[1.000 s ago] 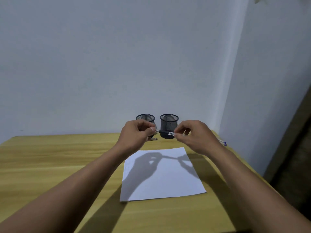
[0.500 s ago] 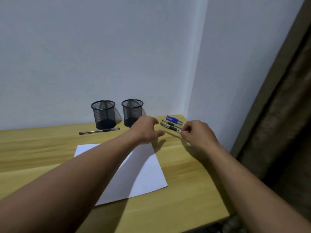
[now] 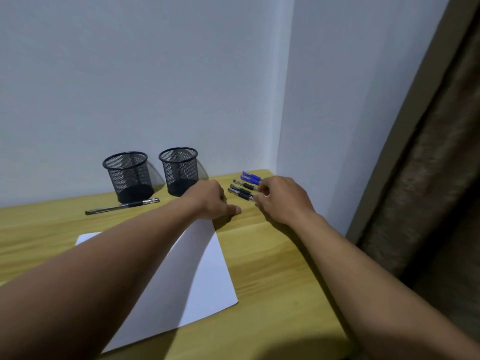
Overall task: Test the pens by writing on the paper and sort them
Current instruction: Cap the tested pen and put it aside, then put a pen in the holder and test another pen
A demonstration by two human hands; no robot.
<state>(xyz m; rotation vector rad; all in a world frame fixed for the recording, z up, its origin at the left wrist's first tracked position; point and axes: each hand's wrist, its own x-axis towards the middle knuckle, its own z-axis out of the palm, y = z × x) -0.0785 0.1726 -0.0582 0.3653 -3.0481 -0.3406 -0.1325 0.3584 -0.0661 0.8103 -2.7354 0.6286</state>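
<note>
We see a light wooden desk (image 3: pixel 272 255) with a smooth, streaked grain, pushed into a corner of plain pale walls. A white rectangular sheet of paper (image 3: pixel 197 271) lies flat near the desk's middle, turned slightly askew, and the left forearm crosses over much of it.

Near the back edge stand two black round wire-mesh pen cups, the left cup (image 3: pixel 128 176) and the right cup (image 3: pixel 179 170), upright and just apart, each tapering towards a solid dark base. Just in front of the left cup lies a slim pen with a black grip and a clear barrel (image 3: pixel 122 207), stretched roughly along the back edge.

At the back right corner we find a small row of capped plastic pens lying side by side: two blue-capped pens (image 3: pixel 250 177) farthest back, then black-capped pens with clear barrels (image 3: pixel 241 192) nearer to us.

Our left hand (image 3: pixel 214 201) rests palm down at the paper's far right corner, its fingers curled loosely with the thumb out and nothing in it. Our right hand (image 3: pixel 281 200) reaches over the near ends of the black-capped pens with its fingertips (image 3: pixel 262 193) bent down onto them; the hand covers those ends, so we cannot tell whether it has actually pinched one.

Right of the desk hangs a coarse brown curtain (image 3: pixel 428 190).
</note>
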